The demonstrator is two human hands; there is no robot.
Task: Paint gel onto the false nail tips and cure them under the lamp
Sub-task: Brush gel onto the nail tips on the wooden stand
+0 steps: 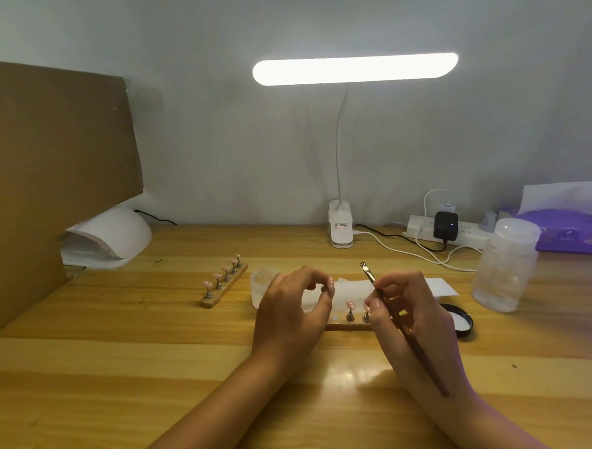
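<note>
The left hand and the right hand cover most of the near wooden holder. Only a short piece shows between them. The left hand also hides part of a clear cup. I cannot tell if its finger and thumb pinch anything. The right hand hides part of the black lid. The hairs of the brush are too small to see. Both arms are cut off at the bottom edge. The cardboard hides one side of the white curing lamp and runs off the left edge. The purple box runs off the right edge.
</note>
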